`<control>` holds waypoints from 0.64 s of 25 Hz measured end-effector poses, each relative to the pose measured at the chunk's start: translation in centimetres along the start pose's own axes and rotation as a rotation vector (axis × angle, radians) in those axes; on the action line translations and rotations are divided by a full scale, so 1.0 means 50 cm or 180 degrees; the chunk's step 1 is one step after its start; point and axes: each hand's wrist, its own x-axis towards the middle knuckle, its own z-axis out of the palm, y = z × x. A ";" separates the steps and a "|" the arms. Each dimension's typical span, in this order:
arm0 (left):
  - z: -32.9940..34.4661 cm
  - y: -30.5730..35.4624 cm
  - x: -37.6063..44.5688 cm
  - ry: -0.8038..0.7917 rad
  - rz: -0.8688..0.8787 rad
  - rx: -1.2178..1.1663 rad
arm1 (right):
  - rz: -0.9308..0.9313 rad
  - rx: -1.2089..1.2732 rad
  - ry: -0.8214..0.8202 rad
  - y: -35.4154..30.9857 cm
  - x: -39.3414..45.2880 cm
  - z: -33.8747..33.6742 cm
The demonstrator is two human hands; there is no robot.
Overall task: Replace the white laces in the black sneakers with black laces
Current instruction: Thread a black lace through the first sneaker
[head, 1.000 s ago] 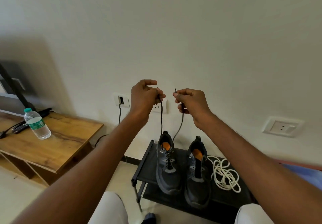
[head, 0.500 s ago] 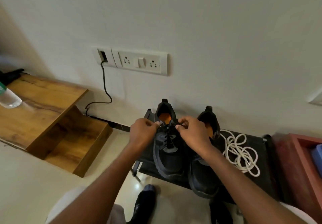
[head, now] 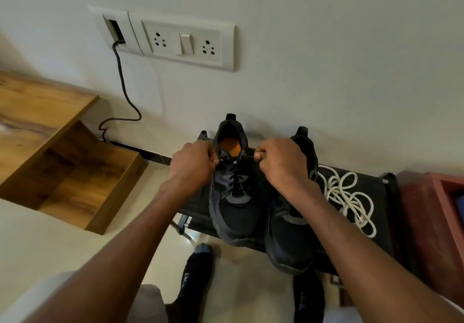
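Two black sneakers stand side by side on a low black rack point(head: 376, 187), toes toward me. The left sneaker point(head: 234, 212) has an orange insole and a black lace point(head: 237, 179) threaded up its front. My left hand point(head: 193, 163) pinches one end of that lace at the sneaker's left top eyelet. My right hand point(head: 282, 163) pinches the other end at the right top eyelet. The right sneaker point(head: 288, 242) is partly hidden under my right wrist. A pile of white laces point(head: 349, 194) lies loose on the rack to the right of the sneakers.
A wooden stepped shelf point(head: 62, 162) stands at the left. A wall socket panel point(head: 185, 41) with a black cable point(head: 123, 91) hangs above. A red box point(head: 431, 222) sits at the right. My socked feet point(head: 193, 277) rest on the pale floor below the rack.
My hands came down from chest height, where they held the lace ends up, to the left sneaker's top eyelets. The view tilted down and closer to the shoes.
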 end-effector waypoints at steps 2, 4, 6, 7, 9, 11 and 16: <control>0.000 0.001 -0.001 0.0118 0.0089 0.0208 | 0.0014 -0.0008 0.0060 0.000 -0.007 0.007; -0.003 0.006 0.001 0.0094 0.0139 0.0310 | 0.0032 -0.0025 0.0086 0.002 -0.006 0.010; -0.009 0.007 -0.001 0.0040 0.0152 0.0298 | 0.0065 -0.0028 0.0101 0.008 -0.002 0.007; -0.012 0.006 -0.001 0.0058 0.0169 0.0294 | 0.0080 -0.0023 0.0100 0.010 -0.002 0.004; -0.013 0.002 0.000 0.0156 0.0171 0.0312 | 0.0059 0.0040 0.0094 0.012 -0.003 0.001; -0.011 0.001 -0.001 0.0141 0.0119 0.0319 | 0.0037 0.0070 0.0080 0.013 -0.009 -0.001; -0.062 -0.023 0.008 -0.0608 -0.0043 0.0912 | -0.0285 -0.0033 -0.0380 0.036 0.004 -0.023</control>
